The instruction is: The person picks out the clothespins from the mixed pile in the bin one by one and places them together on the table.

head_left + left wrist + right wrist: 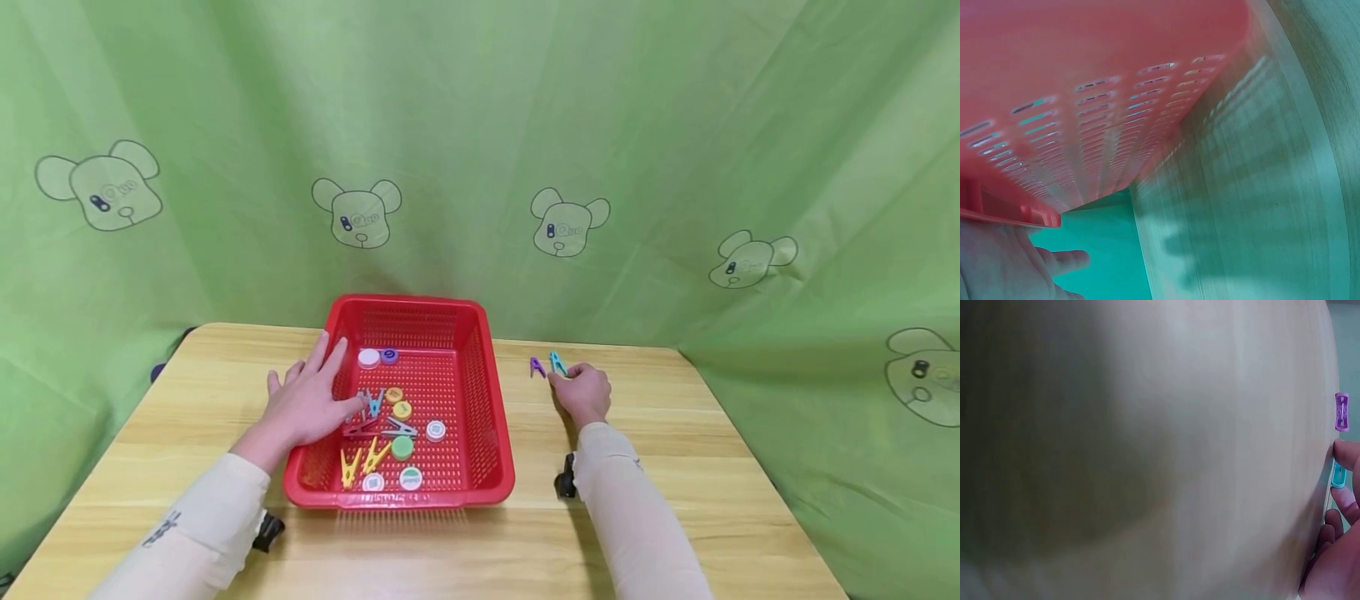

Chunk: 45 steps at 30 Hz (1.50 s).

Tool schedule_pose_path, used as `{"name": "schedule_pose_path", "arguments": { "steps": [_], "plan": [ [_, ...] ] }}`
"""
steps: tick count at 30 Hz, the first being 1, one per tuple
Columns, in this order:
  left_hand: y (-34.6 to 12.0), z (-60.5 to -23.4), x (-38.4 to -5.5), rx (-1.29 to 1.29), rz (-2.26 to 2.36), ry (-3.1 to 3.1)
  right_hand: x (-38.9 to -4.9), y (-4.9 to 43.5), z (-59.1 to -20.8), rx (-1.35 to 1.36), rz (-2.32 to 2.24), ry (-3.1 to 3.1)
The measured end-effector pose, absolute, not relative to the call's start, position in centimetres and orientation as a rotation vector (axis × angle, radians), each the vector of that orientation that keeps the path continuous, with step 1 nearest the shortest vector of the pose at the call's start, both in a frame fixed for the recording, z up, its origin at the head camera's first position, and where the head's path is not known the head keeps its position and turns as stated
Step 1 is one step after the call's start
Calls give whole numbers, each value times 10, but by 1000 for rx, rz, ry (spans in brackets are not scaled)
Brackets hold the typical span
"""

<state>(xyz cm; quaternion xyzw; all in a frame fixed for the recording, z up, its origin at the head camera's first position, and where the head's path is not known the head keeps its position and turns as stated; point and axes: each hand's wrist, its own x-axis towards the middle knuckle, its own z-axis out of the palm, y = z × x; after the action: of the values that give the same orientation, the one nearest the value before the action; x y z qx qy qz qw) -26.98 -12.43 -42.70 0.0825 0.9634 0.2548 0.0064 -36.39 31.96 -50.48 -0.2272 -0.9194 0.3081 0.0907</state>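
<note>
My left hand [311, 404] lies over the left rim of a red plastic basket [495, 433], its fingers spread and fairly straight. Its thumb reaches inside, near a light blue clothespin [376, 403]. In the left wrist view, part of the left hand [1004, 262] shows beneath the basket rim [1010, 220]. To the right of the basket, my right hand [585, 394] pinches a turquoise clothespin [557, 362] at the table's back part. The right wrist view has the turquoise clothespin [1339, 475] between thumb and finger. Beside it stands a purple clothespin [537, 367], apart from the hand.
Inside the basket lie yellow clothespins [350, 468], a grey clothespin [400, 427], a dark red clothespin [361, 427] and several bottle caps, including a green cap [402, 448]. The wooden table [540, 542] meets a green curtain [465, 125] behind.
</note>
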Motion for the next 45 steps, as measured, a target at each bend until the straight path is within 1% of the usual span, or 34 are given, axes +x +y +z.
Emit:
{"name": "schedule_pose_path", "arguments": {
  "steps": [11, 26, 32, 39, 45],
  "plan": [
    [-125, -429, -269, 251, 806, 3008, -361, 323, -495, -581, 1085, -2662],
    [-126, -428, -273, 254, 825, 3000, -370, 316, -446, -474, 1126, -2583],
    [-127, -429, -274, 245, 832, 3005, -378, 303, -422, -406, 1142, -2576],
    [-128, -428, -273, 245, 846, 3005, -387, 276, -397, -317, 1106, -2566],
    [-127, -429, -273, 250, 822, 3002, -388, 253, -382, -237, 1094, -2552]
  ]
}}
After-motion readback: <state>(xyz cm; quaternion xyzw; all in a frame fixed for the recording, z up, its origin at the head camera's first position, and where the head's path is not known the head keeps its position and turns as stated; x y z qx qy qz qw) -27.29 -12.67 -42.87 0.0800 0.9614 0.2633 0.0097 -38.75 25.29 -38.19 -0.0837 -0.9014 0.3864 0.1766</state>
